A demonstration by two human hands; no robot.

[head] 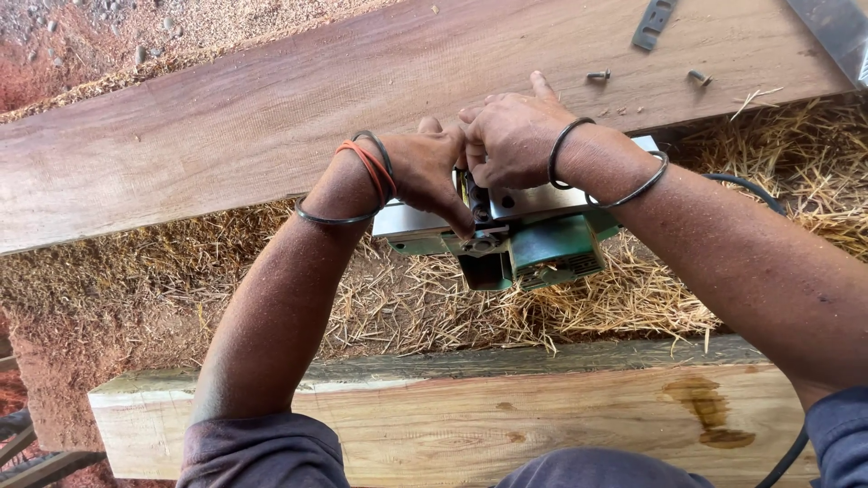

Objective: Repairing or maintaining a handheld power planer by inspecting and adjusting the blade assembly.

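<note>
A green and silver electric planer lies upturned on straw and wood shavings between two planks. My left hand grips its left side with the thumb down over the blade drum. My right hand is closed over the top of the planer near the drum, fingers bunched, index finger pointing up; whatever small thing it pinches is hidden. Both wrists wear dark bangles, and the left also has an orange band.
A wide reddish plank runs across the back, with two loose bolts and a flat metal bracket on it. A pale beam lies near me. The planer's black cable trails right over the straw.
</note>
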